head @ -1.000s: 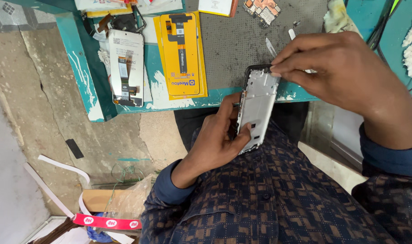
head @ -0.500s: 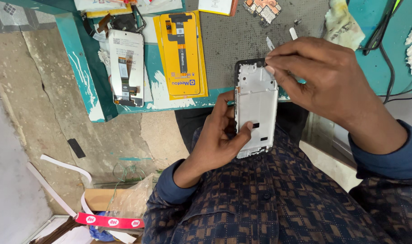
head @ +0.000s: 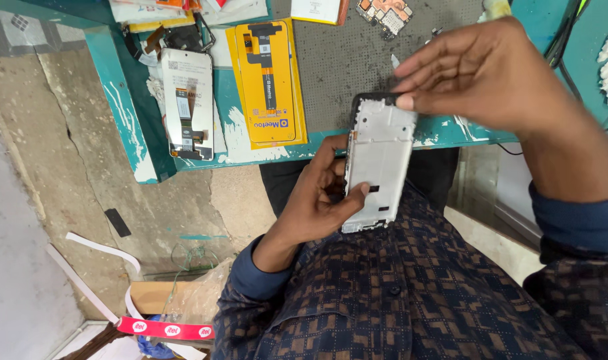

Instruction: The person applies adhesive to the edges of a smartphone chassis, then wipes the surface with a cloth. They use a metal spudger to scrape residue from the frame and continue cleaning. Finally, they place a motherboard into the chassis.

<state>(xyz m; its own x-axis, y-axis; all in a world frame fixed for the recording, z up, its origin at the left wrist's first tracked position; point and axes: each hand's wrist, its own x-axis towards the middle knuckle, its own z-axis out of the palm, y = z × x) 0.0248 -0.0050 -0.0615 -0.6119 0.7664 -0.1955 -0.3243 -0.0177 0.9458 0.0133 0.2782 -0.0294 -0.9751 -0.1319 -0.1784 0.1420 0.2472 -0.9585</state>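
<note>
Head view:

- Your left hand (head: 321,200) grips the phone frame (head: 377,163) from its 9 o'clock side, fingers wrapped behind it and the thumb pressed on its white inner face near the lower middle.
- The phone frame stands nearly upright before your chest, its top end over the near edge of the table (head: 137,133), its bottom end over your patterned shirt (head: 411,300).
- Your right hand (head: 477,73) comes in from 2 o'clock; its fingers are stretched out and loosely spread, with one fingertip touching the frame's top edge at 12 o'clock. It grasps nothing that shows.
- At 10 o'clock from the frame a yellow packet (head: 267,80) lies flat on the table, a dark flat cable part pictured or fixed on its face.
- Further toward 9 o'clock, just beside the packet, a white phone screen back (head: 187,103) lies with a ribbon cable down its middle.
- At 12 o'clock, on the grey work mat (head: 344,60), sits a small circuit board (head: 384,13).
- Down at 7 o'clock, on the floor, a cardboard box (head: 154,300) holds crumpled clear plastic, with a red strip (head: 164,329) across its front and white strips (head: 94,250) nearby.
</note>
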